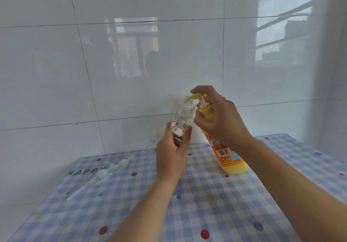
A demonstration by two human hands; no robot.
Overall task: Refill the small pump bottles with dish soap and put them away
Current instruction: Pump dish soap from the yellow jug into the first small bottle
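My left hand (171, 156) grips a small clear square bottle (183, 118) by its base, lifted above the table and tilted, with its cap off. A little clear liquid sits at its bottom. My right hand (218, 117) is wrapped round the neck of a big yellow dish soap bottle (228, 157), which leans on the table, and a finger lies on its yellow pump head (197, 96). The pump's spout reaches into the small bottle's open neck. Two clear pump tops (109, 172) lie on the table at the left.
A second clear small bottle (151, 144) stands at the back of the table by the white tiled wall, partly hidden by my left hand. The table (206, 204) wears a blue checked cloth with coloured dots and the word HAPPY at the left.
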